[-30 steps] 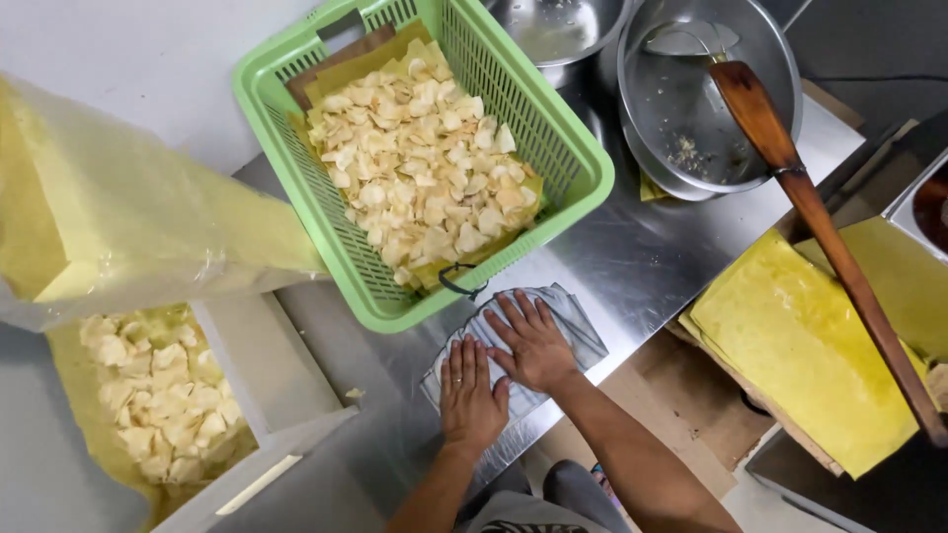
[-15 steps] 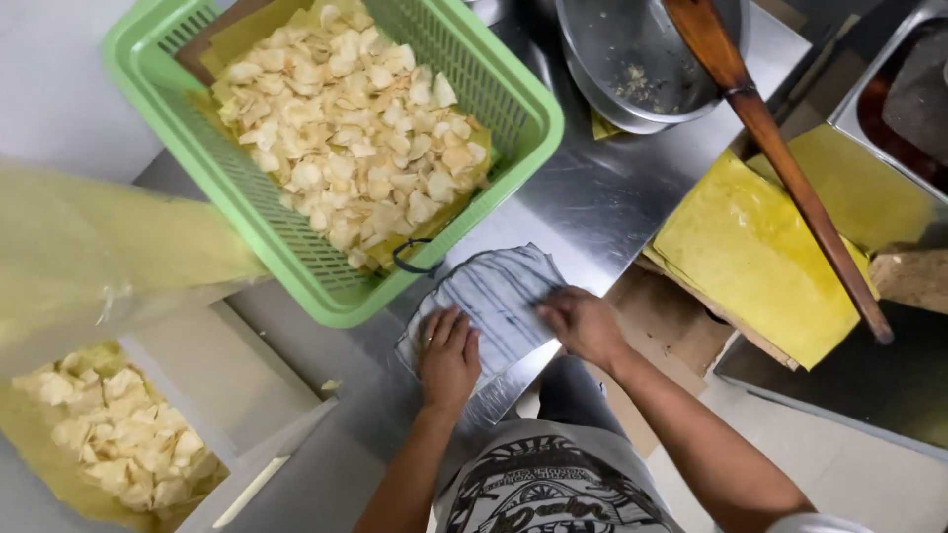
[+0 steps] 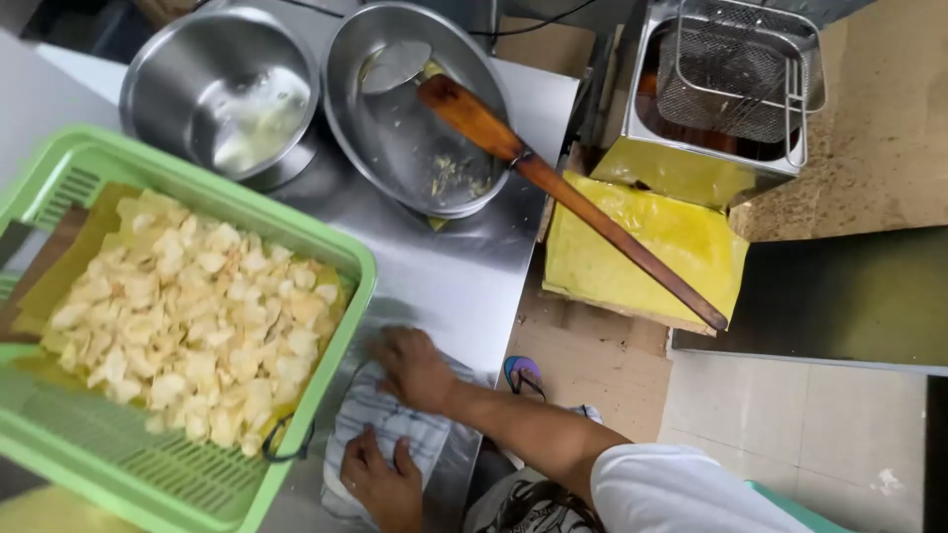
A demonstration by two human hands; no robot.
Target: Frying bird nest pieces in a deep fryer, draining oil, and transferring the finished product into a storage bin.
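Left hand (image 3: 383, 484): lies flat on the lower part of a striped cloth (image 3: 387, 430), fingers spread, grip apart and holding nothing.
Right hand (image 3: 415, 367): presses palm down on the upper edge of the same cloth, fingers loosely spread, grip apart as well.
Cloth: pale with thin dark stripes, spread on the steel table (image 3: 464, 281) near its front edge, just beside the green basket (image 3: 326, 365).
Basket: lined with yellow paper and heaped with pale chips (image 3: 188, 316); a small black loop hangs at its near rim.
Bowls: two steel bowls stand side by side at the back, a round one (image 3: 212, 84) and a wider one (image 3: 395, 128) holding scraps.
Paddle: a long wooden paddle (image 3: 583, 207) leans from the wider bowl out over a yellow sheet (image 3: 681, 242).
Fryer: a steel fryer (image 3: 726, 84) with a wire basket sits to the right.
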